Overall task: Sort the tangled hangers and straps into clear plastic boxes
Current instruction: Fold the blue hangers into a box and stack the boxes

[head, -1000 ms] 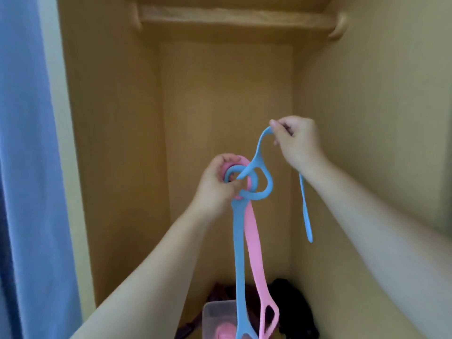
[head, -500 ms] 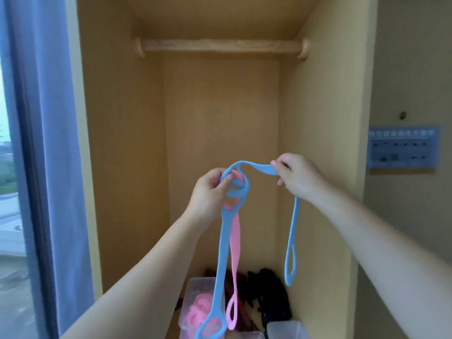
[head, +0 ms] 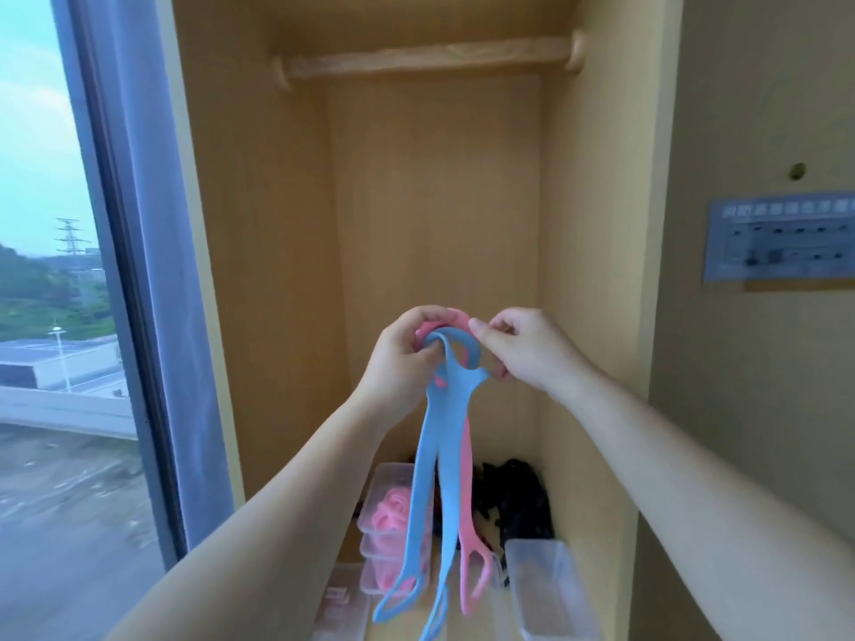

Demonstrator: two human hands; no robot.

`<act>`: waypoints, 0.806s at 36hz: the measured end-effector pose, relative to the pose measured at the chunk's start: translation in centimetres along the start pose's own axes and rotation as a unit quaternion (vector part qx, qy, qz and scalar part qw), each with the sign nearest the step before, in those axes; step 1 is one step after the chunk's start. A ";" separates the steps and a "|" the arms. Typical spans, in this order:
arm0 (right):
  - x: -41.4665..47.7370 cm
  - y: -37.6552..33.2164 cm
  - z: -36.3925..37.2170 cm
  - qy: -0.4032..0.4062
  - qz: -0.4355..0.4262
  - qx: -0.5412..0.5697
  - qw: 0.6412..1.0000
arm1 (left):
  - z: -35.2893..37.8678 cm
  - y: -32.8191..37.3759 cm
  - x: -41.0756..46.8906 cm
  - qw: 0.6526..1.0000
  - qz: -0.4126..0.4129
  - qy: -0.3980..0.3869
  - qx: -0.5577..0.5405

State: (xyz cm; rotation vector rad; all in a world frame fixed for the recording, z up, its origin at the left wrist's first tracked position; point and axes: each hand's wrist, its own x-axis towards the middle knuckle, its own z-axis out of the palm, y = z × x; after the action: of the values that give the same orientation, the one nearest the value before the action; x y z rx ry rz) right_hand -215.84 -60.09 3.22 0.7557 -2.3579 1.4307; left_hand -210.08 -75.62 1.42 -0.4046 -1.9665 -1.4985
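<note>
Two hands meet at chest height in front of an open wooden wardrobe, working on a knot of two soft straps. The left hand (head: 401, 358) has its fingers curled round the looped tops of a blue strap (head: 437, 423) and a pink strap (head: 468, 511), which are threaded through each other there. The right hand (head: 527, 353) pinches the right side of the same knot, its lower fingers against the blue strap; exactly which loop its thumb holds is hard to tell.

Both straps hang straight down from the hands, long axis vertical, looped heads up and forked tails pointing to the wardrobe floor. The pink one lies just behind and to the right of the blue.

Below, a clear box (head: 393, 466) already holds coiled pink straps. An empty clear box (head: 550, 589) stands well to its right, and a dark tangled pile (head: 518, 497) lies between and behind them.

Judging from this, the step in hand is untangling, with sorting well short of finished. The next move likely calls for easing one loop out through the other, then lowering each strap into a box by colour
</note>
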 end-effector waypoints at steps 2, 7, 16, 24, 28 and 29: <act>-0.5 -0.1 0.7 -0.040 0.047 -0.012 0.998 | -0.5 0.0 -0.2 1.000 0.007 0.003 -0.003; -1.1 -0.7 2.6 -0.099 0.118 0.186 0.970 | -2.0 -0.5 -0.7 1.000 -0.005 -0.001 -0.025; -1.3 -1.5 4.3 -0.052 0.054 0.263 0.962 | -5.3 -1.4 -0.5 0.979 -0.064 -0.092 -0.169; -1.8 -2.6 6.5 0.020 0.060 0.344 0.937 | -5.8 -1.7 -0.7 0.965 -0.055 -0.091 -0.241; -1.8 -2.3 7.7 0.052 0.078 0.315 0.945 | -5.9 -2.2 -1.0 0.974 -0.041 -0.097 -0.201; -1.7 -2.2 7.9 0.054 0.086 0.306 0.947 | -5.9 -2.2 -1.0 0.975 -0.039 -0.095 -0.199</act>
State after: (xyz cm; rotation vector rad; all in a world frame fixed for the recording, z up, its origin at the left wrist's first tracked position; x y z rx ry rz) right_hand -212.96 -67.40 0.27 0.5889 -1.9319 2.2617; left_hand -208.90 -81.72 0.00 -0.6687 -1.8339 -1.9751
